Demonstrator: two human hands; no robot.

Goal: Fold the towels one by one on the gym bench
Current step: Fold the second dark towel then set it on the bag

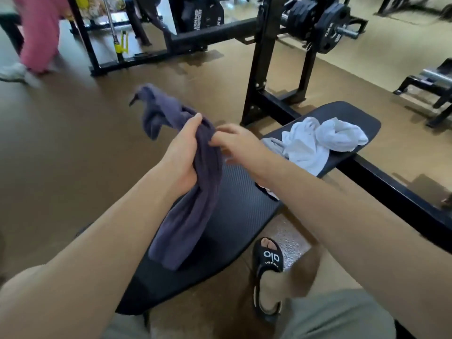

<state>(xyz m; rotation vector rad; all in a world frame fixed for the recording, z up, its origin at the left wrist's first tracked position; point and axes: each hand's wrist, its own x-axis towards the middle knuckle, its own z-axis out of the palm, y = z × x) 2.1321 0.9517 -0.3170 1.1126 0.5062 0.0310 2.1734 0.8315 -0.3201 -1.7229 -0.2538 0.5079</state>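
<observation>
Head view shows me the left hand point(182, 152) gripping a bunched dark blue towel point(188, 192) above the black padded surface point(234, 216), its lower end draped onto the pad. I see the right hand's point(238, 143) fingers pinching the same towel near the top. White towels point(318, 140) lie crumpled at the far end.

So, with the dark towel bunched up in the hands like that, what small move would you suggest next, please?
Probably draw the right hand along the purple towel to find a corner and spread it. The left hand grips it mid-length, still roped, with its lower end draped on the bench.
</observation>
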